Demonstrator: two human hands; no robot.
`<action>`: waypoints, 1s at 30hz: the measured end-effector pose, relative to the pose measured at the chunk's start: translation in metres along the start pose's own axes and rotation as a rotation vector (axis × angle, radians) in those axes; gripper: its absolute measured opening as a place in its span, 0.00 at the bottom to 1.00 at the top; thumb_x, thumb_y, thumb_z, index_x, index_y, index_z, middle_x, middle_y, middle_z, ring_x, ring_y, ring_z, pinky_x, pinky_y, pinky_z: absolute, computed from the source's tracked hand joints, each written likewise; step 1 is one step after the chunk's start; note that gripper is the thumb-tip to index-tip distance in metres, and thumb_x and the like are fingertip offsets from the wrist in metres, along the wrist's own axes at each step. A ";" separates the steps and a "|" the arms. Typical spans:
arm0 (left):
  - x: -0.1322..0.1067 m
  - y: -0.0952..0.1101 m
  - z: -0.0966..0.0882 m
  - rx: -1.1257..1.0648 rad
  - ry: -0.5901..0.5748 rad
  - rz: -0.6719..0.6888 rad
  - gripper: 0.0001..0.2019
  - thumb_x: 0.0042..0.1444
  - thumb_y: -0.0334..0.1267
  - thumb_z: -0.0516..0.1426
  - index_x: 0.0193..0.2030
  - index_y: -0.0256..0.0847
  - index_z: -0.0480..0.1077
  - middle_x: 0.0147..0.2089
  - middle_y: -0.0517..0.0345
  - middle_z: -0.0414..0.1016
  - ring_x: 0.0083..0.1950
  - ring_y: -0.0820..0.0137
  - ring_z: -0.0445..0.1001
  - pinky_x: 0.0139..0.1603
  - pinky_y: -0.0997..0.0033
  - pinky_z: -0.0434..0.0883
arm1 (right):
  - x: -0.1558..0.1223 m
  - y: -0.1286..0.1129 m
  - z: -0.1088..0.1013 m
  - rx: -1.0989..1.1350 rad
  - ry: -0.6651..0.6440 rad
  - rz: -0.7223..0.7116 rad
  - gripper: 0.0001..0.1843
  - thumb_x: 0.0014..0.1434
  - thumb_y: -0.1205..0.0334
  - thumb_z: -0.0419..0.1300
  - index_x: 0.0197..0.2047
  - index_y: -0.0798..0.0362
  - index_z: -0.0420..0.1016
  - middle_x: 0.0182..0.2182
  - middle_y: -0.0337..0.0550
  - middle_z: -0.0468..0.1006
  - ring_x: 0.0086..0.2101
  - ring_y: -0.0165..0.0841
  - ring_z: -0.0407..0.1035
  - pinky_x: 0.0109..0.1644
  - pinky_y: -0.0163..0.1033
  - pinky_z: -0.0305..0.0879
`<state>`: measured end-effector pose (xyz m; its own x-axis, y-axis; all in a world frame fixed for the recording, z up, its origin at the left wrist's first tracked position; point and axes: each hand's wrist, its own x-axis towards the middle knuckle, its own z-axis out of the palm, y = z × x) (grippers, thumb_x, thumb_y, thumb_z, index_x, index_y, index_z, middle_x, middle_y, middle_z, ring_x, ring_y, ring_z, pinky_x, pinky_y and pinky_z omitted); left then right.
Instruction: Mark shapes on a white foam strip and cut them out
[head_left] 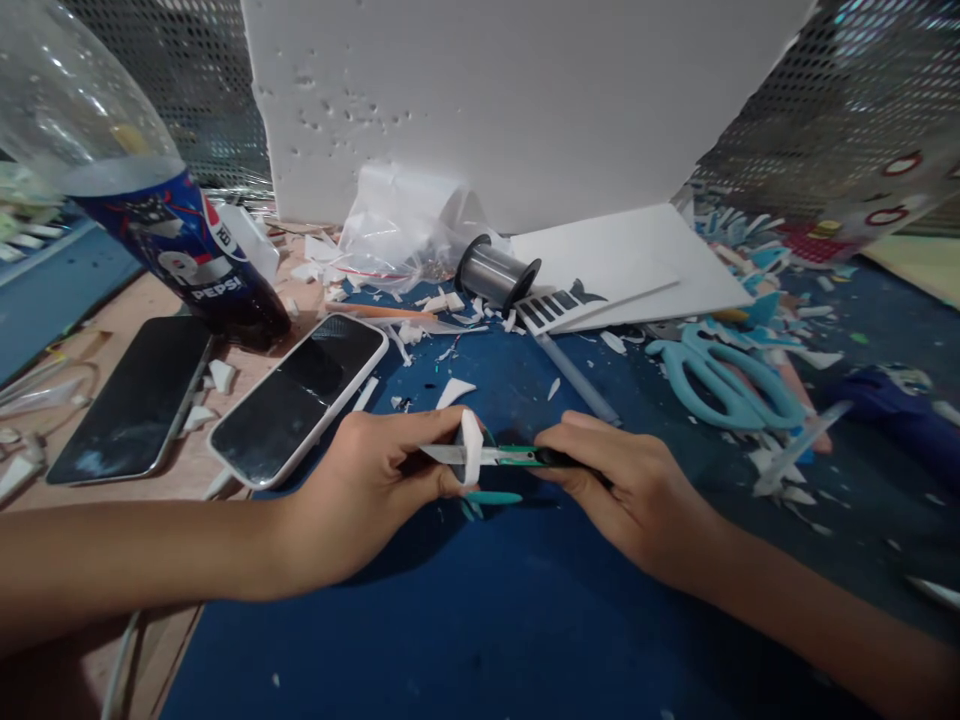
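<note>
Fingers (429, 428) pinching in both hands

Your left hand (356, 490) pinches a small curved white foam piece (472, 448) above the flat blue table (420, 640); your right hand (630, 490) grips a slim green-and-black metal-bladed knife (519, 456), its blade (445, 455) crossing the foam piece.

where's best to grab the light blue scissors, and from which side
Probably by the handle loops, from above on the near side with the right hand once free: the loops lie uncovered toward the person, while scraps crowd the far side.
</note>
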<state>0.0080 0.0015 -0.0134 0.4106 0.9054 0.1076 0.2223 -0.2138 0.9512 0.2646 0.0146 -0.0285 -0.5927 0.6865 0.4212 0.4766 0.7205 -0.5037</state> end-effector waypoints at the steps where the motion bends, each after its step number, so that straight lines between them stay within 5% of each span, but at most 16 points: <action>1: -0.001 0.000 0.000 0.003 -0.002 0.004 0.05 0.62 0.33 0.62 0.34 0.39 0.77 0.30 0.62 0.75 0.32 0.71 0.70 0.35 0.76 0.70 | 0.000 -0.002 0.001 -0.006 -0.002 0.000 0.10 0.75 0.65 0.54 0.39 0.51 0.71 0.25 0.36 0.67 0.24 0.29 0.61 0.27 0.35 0.55; 10: -0.001 0.003 -0.001 -0.008 0.005 -0.004 0.03 0.60 0.34 0.66 0.38 0.39 0.82 0.32 0.61 0.82 0.32 0.71 0.79 0.36 0.78 0.76 | 0.006 -0.014 0.001 -0.033 -0.005 0.017 0.12 0.75 0.66 0.53 0.37 0.51 0.70 0.25 0.36 0.68 0.24 0.28 0.63 0.27 0.33 0.58; 14: 0.001 0.005 -0.002 -0.030 0.020 -0.051 0.16 0.53 0.38 0.72 0.49 0.37 0.83 0.41 0.56 0.87 0.39 0.66 0.86 0.42 0.78 0.81 | 0.003 -0.011 0.002 -0.047 0.073 0.016 0.09 0.75 0.66 0.55 0.39 0.51 0.70 0.26 0.36 0.68 0.25 0.29 0.62 0.28 0.34 0.56; 22: 0.004 0.006 -0.003 -0.030 0.059 0.037 0.03 0.58 0.33 0.68 0.38 0.40 0.86 0.39 0.60 0.88 0.37 0.72 0.85 0.42 0.83 0.77 | 0.007 -0.015 -0.001 -0.082 0.026 0.004 0.09 0.74 0.68 0.55 0.38 0.52 0.71 0.25 0.35 0.68 0.23 0.28 0.63 0.26 0.32 0.57; 30: 0.000 0.005 -0.007 0.007 0.105 0.179 0.06 0.61 0.31 0.66 0.31 0.40 0.83 0.30 0.65 0.82 0.30 0.77 0.77 0.36 0.85 0.72 | 0.009 -0.012 -0.007 -0.073 0.007 -0.025 0.12 0.75 0.65 0.55 0.36 0.52 0.70 0.24 0.36 0.68 0.23 0.28 0.61 0.25 0.32 0.56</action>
<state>0.0028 0.0030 -0.0069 0.3501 0.8858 0.3048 0.1606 -0.3773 0.9121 0.2581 0.0130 -0.0133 -0.6004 0.6688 0.4384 0.5082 0.7424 -0.4365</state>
